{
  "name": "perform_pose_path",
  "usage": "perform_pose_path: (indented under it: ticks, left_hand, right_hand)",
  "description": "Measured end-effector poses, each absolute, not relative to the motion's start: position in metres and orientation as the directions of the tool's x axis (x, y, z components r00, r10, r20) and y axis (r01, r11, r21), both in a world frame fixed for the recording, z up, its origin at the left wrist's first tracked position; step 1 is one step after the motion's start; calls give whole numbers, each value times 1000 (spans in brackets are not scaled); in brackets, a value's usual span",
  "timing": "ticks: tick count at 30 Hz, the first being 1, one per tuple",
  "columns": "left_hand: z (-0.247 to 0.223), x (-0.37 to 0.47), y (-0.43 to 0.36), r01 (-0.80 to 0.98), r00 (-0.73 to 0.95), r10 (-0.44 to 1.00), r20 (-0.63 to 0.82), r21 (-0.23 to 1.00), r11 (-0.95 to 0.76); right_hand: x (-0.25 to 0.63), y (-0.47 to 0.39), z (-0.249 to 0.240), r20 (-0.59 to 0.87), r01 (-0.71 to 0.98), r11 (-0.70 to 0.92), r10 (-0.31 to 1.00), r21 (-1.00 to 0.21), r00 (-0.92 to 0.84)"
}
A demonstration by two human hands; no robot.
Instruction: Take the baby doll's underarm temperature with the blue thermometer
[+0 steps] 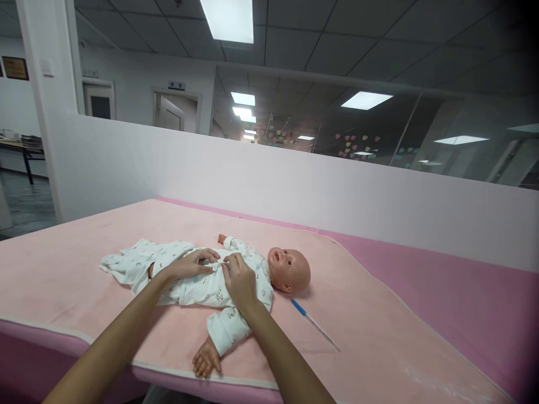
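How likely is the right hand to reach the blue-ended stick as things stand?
Probably yes: the blue-ended stick lies uncovered near the doll's head, and the right hand is close, though it would first have to leave the doll's clothing.

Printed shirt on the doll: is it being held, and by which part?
The left hand and right hand have their fingertips at the shirt's front, mid-torso; whether either pinches the fabric cannot be told.
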State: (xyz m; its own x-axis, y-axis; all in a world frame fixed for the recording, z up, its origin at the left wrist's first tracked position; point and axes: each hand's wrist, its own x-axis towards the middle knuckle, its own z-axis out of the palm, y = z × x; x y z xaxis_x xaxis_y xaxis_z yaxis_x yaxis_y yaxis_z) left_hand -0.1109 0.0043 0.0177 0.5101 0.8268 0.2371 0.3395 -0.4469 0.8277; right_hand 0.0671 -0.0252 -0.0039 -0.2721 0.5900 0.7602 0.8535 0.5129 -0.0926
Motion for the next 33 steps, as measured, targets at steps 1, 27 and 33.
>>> perform_pose_path:
  ticks: [1,27,33]
  left_hand:
    - [18,-111,4,335,505,831,235,834,-439]
    - [33,-103,-8,330,523,812,260,816,-474]
    - [22,-113,3,303,586,764,271,801,-517]
  right_hand:
    - [67,-26,-4,759,840,536,580,-82,-295]
    - [64,-27,-4,710,824,566,572,20,-410]
    - [63,-27,-6,737,853,522,567,26,-369]
